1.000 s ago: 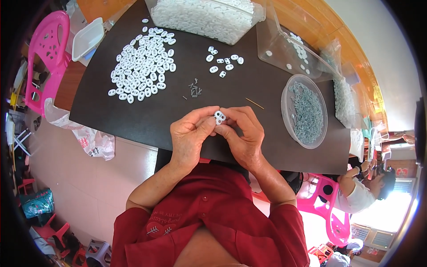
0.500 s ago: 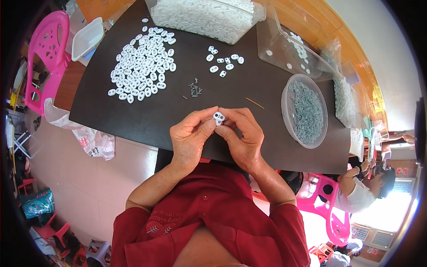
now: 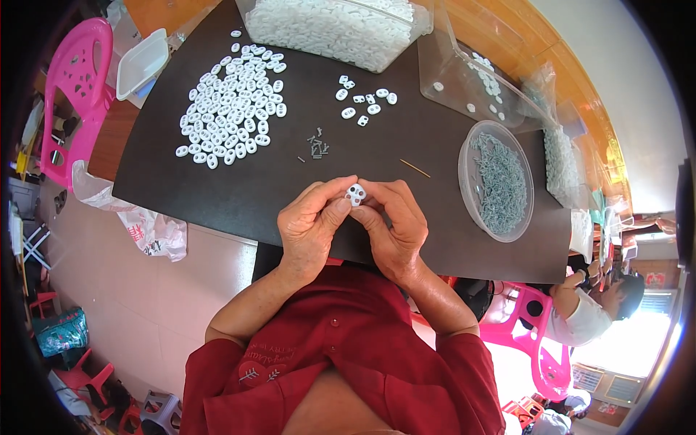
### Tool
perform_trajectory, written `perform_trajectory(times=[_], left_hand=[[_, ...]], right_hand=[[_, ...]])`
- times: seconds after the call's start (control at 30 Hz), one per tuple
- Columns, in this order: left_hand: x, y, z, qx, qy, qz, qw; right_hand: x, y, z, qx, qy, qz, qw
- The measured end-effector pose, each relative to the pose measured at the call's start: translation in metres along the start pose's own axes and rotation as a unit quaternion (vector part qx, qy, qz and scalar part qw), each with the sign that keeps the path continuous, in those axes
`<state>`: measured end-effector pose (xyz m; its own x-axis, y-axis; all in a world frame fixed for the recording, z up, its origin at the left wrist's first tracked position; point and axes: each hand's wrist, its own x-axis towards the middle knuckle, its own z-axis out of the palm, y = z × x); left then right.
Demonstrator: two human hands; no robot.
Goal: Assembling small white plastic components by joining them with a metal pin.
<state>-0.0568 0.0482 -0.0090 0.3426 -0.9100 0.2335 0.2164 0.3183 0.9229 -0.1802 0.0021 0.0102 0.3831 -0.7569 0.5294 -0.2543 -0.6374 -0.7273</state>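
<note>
Between the fingertips of both hands is a small white plastic cord lock (image 3: 355, 193) with dark holes facing up. My left hand (image 3: 308, 228) pinches it from the left with thumb and forefinger. From the right, the thumb and forefinger of my right hand (image 3: 397, 228) close on it too. The fingertips partly cover its sides. Just beyond the hands lies a little heap of small grey spring-like metal pieces (image 3: 317, 148). A thin wooden stick (image 3: 415, 168) rests right of that heap. Several loose white cord lock pieces (image 3: 373, 109) are scattered farther off.
A big pile of white oval two-hole pieces (image 3: 235, 101) covers the table's left. Clear bins (image 3: 333, 40) of white parts stand along the far side. At right sits a round clear tub (image 3: 466, 185) of grey metal pieces. Another person (image 3: 587, 308) is at the far right.
The cord lock has turned slightly between my fingers, so its holes show at a different angle. My right hand has shifted a little left and down. The rest looks unchanged.
</note>
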Motion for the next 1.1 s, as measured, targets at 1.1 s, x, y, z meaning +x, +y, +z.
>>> perform_trajectory(times=[1.1], left_hand=[[-0.0005, -0.0029, -0.0038, -0.008, 0.008, 0.025, 1.000]], right_hand=[[0.0042, 0.0025, 0.0042, -0.010, 0.028, -0.080, 0.996]])
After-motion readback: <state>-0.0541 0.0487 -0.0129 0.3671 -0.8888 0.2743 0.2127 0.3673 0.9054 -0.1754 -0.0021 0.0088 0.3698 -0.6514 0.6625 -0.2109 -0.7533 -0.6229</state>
